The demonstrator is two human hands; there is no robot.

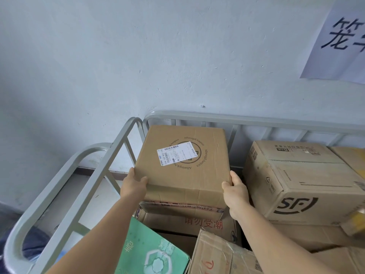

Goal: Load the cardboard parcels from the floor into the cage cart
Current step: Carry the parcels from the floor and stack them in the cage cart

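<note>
Left hand (135, 184) and right hand (235, 189) grip the flat parcel (183, 165) by its near corners, label up, its length running toward the wall (138, 56) inside the cage cart (256, 122).

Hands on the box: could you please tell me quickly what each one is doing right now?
Left hand: gripping the near left corner of the labelled box.
Right hand: gripping its near right corner.

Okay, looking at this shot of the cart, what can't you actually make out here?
- Head view: fingers of the left hand and right hand, behind the held box.
- Wall sign: cut off by the right edge.
- Shipping label: print too small.
- Floor parcels: out of frame.
</note>
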